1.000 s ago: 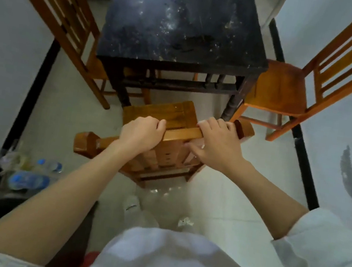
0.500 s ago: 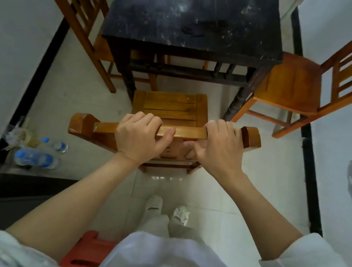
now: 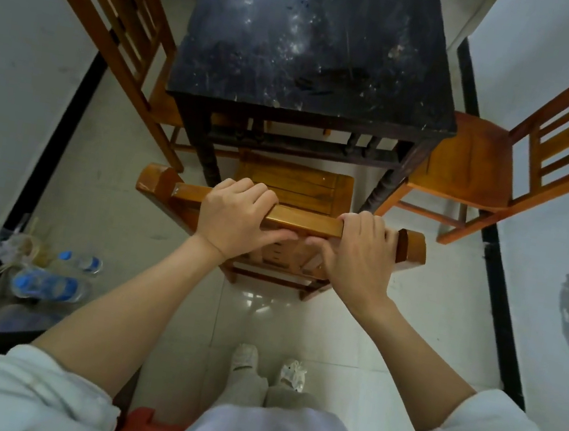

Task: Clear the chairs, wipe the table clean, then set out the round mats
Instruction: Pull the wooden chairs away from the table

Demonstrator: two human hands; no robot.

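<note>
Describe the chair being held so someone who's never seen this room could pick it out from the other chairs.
Find the dark, dusty table in the middle of the tiled floor. Three orange-brown wooden chairs surround it: one on its left, one on its right, and the near chair at its closest end, seat partly tucked under. Only that one has the left hand and right hand gripping its top rail.

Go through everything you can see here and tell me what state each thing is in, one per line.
Left hand: closed on the near chair's top rail.
Right hand: closed on the same rail.
Near chair: upright, seat partly under the table.
Table: bare, dusty, smeared.
Left chair: upright beside the table.
Right chair: upright, seat empty.
Bottles: lying on the floor.
</note>
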